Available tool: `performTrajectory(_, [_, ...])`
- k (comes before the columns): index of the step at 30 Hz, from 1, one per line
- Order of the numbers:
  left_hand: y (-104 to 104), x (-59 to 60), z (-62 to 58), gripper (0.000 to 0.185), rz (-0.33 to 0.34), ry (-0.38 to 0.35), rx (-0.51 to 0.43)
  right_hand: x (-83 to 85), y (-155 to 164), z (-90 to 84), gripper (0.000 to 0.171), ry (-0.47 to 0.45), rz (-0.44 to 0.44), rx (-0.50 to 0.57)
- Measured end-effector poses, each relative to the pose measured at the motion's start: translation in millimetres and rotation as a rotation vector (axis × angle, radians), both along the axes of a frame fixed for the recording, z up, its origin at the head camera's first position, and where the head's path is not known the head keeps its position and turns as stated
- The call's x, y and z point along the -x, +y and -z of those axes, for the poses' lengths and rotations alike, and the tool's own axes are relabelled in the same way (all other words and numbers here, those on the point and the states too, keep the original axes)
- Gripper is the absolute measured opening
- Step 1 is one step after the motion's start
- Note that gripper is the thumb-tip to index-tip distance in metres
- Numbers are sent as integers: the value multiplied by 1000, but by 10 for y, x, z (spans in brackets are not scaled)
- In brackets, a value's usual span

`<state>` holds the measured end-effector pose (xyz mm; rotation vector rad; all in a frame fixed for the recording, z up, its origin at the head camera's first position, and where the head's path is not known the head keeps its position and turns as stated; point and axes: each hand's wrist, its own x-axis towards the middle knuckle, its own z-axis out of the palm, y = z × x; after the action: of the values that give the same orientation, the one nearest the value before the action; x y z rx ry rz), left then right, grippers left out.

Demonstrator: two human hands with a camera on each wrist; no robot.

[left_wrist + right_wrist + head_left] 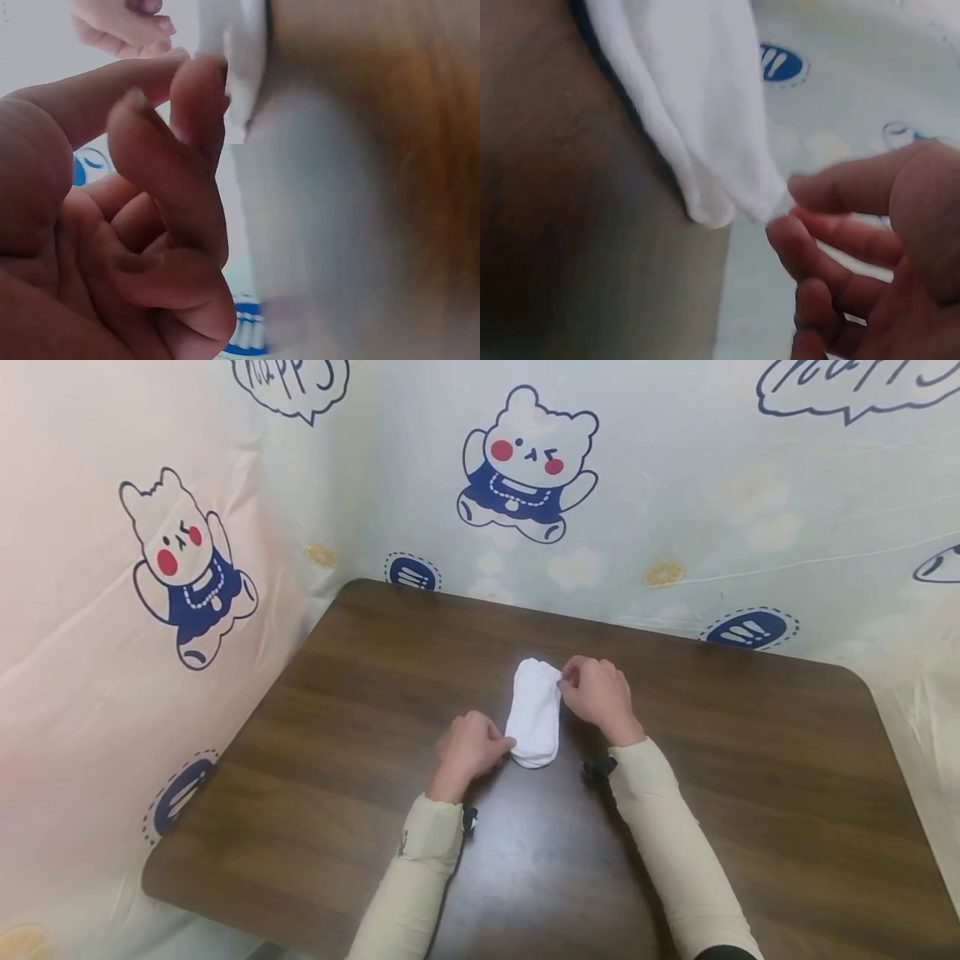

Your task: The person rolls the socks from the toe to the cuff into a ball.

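A white sock (534,712) is lying flat near the middle of the table, folded into a soft, rounded oblong. Its length is running away from the person, tilting slightly right at the far end, where its layered edges are showing.

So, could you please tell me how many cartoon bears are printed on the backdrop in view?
2: one cartoon bear on the left panel, another bear on the back panel, above the table. More may lie outside the frame.
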<state>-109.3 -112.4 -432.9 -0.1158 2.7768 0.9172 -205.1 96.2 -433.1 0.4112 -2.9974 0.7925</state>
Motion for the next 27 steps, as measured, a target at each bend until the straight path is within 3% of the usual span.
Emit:
performTrajectory(2, [-17, 13, -38, 22, 47, 49, 15, -95, 40, -49, 15, 15, -102, -16])
performTrajectory(5, [-43, 63, -83, 15, 176, 129, 46, -244, 76, -110, 15, 49, -295, -74])
performTrajectory(8, [-61, 117, -81, 19, 314, 161, 121, -386, 85, -115, 21, 43, -453, -141])
performTrajectory(10, [-59, 138, -47, 20, 375, 159, 179, -471, 81, -74, 25, 24, -510, -187])
performTrajectory(15, [-48, 136, 31, 16, 458, 155, 231, -606, 60, 59, 25, 57, -559, -258])
performTrajectory(23, [2, 90, 82, 5, 513, 283, 268, -724, 91, 90, 8, 251, -532, -257])
performTrajectory(27, [47, 77, 97, 4, 542, 323, 297, -772, 109, 79, 7, 307, -538, -316])
